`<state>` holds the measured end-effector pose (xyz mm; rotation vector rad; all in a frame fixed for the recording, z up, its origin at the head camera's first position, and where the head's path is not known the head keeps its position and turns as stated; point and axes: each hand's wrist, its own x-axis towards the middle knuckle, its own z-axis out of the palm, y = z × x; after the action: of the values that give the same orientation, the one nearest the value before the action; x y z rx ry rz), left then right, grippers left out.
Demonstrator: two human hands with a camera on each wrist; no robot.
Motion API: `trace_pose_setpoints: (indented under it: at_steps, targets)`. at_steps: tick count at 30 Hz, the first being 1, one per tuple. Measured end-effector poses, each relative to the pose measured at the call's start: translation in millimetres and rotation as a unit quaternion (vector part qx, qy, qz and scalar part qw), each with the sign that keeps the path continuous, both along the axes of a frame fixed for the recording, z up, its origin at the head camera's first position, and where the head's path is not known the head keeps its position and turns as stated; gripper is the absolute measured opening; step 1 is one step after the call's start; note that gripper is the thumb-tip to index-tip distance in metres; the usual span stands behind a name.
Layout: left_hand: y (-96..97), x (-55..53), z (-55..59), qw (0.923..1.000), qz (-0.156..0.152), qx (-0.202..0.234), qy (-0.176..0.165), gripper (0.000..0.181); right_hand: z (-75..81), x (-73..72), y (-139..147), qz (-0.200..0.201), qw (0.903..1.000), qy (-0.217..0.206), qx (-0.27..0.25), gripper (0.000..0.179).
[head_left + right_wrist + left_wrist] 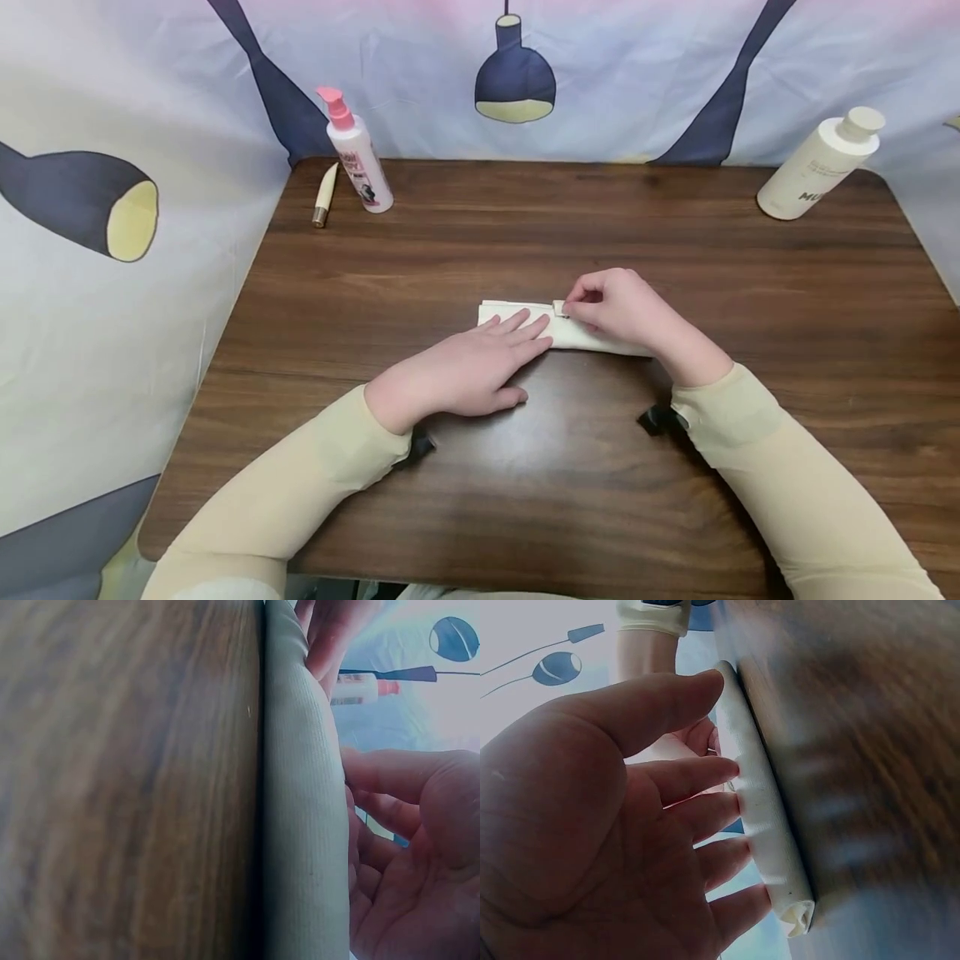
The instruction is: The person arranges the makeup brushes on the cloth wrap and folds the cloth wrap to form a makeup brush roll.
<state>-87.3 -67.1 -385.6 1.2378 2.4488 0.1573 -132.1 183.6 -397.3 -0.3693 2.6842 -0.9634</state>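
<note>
A long off-white piece of folded cloth [581, 336] lies flat on the table, its length running left to right. Spread fingers of the left hand [476, 367] press on its left part, with the thumb out on the wood. On top, near the cloth's far edge, the right hand [618, 308] pinches a small white tab [559, 308] between thumb and index finger. In the left wrist view the folded end [799, 919] shows several layers. From the right wrist view, the cloth's ribbed near side [307, 802] hides the pinching fingertips.
On the brown wooden table [420, 275], a pink-topped pump bottle [363, 167] stands at the back left beside a cream tube [325, 196]. A white capped bottle [817, 167] stands at the back right. A patterned curtain [600, 83] hangs behind.
</note>
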Motion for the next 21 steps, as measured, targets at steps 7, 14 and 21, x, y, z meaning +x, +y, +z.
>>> trace_pose_setpoints:
  at_steps: [7, 14, 21]
  targets:
    - [3.0, 0.8, -2.1, 1.0000, -0.001, -0.009, 0.001, 0.073, -2.8, 4.0, 1.8, 0.012, 0.9999, 0.007, 0.003, 0.011]
    - [3.1, -0.3, 1.3, 0.9998, 0.002, -0.007, 0.018, 0.072, 1.9, 8.1, -5.6, 0.026, 0.9946, 0.079, 0.062, 0.015]
    - [3.1, -0.3, -0.6, 0.9996, 0.003, -0.010, 0.025, 0.071, 4.2, 11.8, -10.7, 0.028, 0.9900, 0.103, 0.093, 0.017]
